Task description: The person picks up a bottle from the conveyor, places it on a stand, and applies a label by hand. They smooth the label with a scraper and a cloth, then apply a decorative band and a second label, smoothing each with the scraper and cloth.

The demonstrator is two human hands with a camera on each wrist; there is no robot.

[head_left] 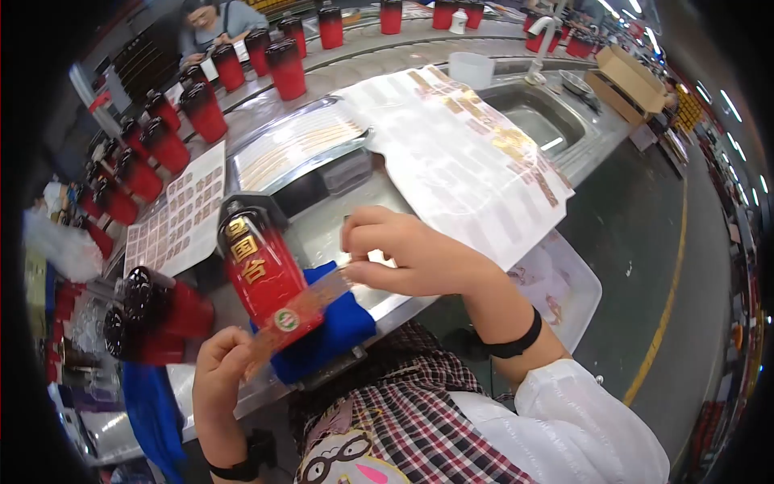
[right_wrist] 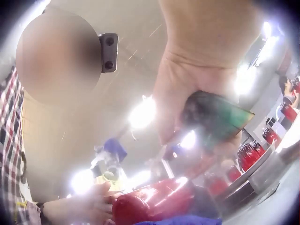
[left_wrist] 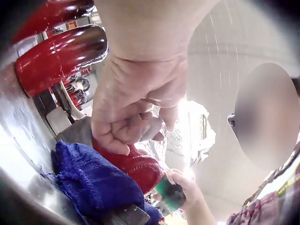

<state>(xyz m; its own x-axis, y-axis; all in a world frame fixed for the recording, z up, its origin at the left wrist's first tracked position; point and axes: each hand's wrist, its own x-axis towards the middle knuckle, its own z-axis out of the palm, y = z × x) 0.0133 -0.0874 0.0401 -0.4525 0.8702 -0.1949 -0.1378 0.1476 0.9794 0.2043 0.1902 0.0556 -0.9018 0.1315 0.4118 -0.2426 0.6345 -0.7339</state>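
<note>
A red bottle (head_left: 262, 270) with a black top and gold characters lies on its side on a blue cloth (head_left: 351, 321), its base towards me. Across the lower end of the bottle stretches a see-through label strip (head_left: 326, 292) with a round green-and-white emblem. My left hand (head_left: 219, 365) pinches the strip's left end beside the bottle. At the other end, the fingertips of my right hand (head_left: 411, 256) pinch the strip. That hand also holds a flat dark-green piece (right_wrist: 225, 123) against its palm, seen in the right wrist view.
Red-and-black bottles (head_left: 201, 111) stand to the left and behind. A label sheet (head_left: 187, 206) lies left of the bottle, a big white sheet (head_left: 459, 161) to the right. Beyond are a sink (head_left: 576, 129) and a cardboard box (head_left: 625, 85). Another person (head_left: 222, 24) sits across the bench.
</note>
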